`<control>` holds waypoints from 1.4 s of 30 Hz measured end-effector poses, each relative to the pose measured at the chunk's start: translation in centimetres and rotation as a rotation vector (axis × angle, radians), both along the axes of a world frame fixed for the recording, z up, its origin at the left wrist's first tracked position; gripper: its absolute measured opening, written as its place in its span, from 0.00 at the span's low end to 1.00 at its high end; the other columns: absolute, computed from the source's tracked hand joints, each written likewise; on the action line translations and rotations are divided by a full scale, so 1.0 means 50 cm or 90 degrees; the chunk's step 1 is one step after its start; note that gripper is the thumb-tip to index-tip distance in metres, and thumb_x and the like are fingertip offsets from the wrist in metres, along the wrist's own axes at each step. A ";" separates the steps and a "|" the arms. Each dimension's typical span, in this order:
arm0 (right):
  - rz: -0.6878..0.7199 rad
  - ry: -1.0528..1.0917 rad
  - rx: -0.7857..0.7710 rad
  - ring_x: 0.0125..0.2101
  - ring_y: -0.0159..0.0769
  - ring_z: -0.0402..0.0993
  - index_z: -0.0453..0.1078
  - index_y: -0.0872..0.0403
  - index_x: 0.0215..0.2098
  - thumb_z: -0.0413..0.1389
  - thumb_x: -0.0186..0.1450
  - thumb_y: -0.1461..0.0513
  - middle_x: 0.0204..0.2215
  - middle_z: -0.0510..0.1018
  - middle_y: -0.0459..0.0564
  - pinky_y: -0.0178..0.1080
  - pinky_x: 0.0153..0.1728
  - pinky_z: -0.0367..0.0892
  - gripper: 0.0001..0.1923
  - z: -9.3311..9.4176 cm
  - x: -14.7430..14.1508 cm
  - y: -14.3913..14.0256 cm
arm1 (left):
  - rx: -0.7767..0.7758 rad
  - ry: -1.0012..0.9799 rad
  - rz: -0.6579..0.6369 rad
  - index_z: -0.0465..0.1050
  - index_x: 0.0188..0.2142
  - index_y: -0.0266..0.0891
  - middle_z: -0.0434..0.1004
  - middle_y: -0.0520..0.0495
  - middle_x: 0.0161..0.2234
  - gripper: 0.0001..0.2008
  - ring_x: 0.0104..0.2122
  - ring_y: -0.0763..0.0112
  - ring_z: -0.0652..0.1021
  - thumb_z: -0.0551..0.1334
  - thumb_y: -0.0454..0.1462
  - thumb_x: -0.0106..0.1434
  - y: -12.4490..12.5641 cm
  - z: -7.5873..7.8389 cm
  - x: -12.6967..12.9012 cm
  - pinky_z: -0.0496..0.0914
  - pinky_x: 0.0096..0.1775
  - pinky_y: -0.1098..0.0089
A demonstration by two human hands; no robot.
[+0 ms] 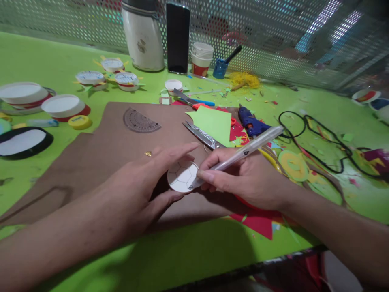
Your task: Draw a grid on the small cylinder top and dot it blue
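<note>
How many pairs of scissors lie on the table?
2: silver scissors beside the green paper, and orange-handled scissors farther back near the small white cup. Others may be hidden under scraps.

A white disc marked with a grey honeycomb of hexagons sits under a white pen on brown cardboard, itself on a bright green table. Nearby lie a light-green paper sheet, red paper, a blue glue gun, a black cable, a yellow lid and red-banded white cups.
</note>
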State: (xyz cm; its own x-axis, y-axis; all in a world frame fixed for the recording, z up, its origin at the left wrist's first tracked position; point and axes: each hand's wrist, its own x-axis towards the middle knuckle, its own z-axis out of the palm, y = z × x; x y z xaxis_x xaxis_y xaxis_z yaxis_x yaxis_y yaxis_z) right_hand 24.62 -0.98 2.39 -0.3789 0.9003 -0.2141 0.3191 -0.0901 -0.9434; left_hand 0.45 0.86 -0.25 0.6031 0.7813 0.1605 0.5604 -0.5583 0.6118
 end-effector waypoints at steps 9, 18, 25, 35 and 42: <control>0.038 0.025 -0.023 0.26 0.31 0.72 0.75 0.51 0.36 0.62 0.68 0.59 0.25 0.79 0.43 0.35 0.29 0.69 0.05 0.001 0.003 0.007 | 0.017 0.026 0.000 0.65 0.71 0.59 0.86 0.48 0.54 0.28 0.42 0.54 0.85 0.60 0.51 0.73 -0.004 0.005 -0.001 0.79 0.41 0.62; 0.002 0.098 -0.044 0.25 0.31 0.76 0.76 0.52 0.33 0.67 0.66 0.61 0.25 0.82 0.44 0.33 0.28 0.73 0.05 -0.002 0.003 0.010 | 0.008 0.015 -0.006 0.65 0.71 0.59 0.85 0.47 0.56 0.29 0.45 0.51 0.85 0.62 0.50 0.73 0.000 -0.010 -0.011 0.79 0.46 0.59; -0.106 0.351 -0.054 0.23 0.29 0.78 0.79 0.55 0.34 0.68 0.69 0.58 0.24 0.84 0.45 0.32 0.29 0.78 0.10 -0.033 0.008 0.022 | -0.003 -0.008 -0.029 0.65 0.71 0.56 0.83 0.49 0.59 0.29 0.48 0.54 0.85 0.63 0.43 0.72 -0.005 0.005 -0.005 0.78 0.48 0.62; -0.122 0.297 -0.058 0.24 0.31 0.78 0.78 0.55 0.35 0.72 0.65 0.51 0.26 0.84 0.47 0.35 0.30 0.79 0.17 -0.036 0.000 0.021 | -0.035 -0.018 0.003 0.60 0.74 0.50 0.77 0.40 0.67 0.40 0.62 0.44 0.79 0.70 0.45 0.67 -0.004 -0.008 -0.005 0.75 0.61 0.49; -0.136 0.290 0.013 0.26 0.30 0.80 0.79 0.54 0.38 0.71 0.67 0.50 0.27 0.85 0.47 0.34 0.30 0.79 0.17 -0.039 0.006 0.022 | -0.073 -0.087 0.029 0.60 0.73 0.47 0.83 0.38 0.58 0.37 0.55 0.47 0.83 0.67 0.43 0.68 0.002 -0.004 -0.003 0.77 0.57 0.49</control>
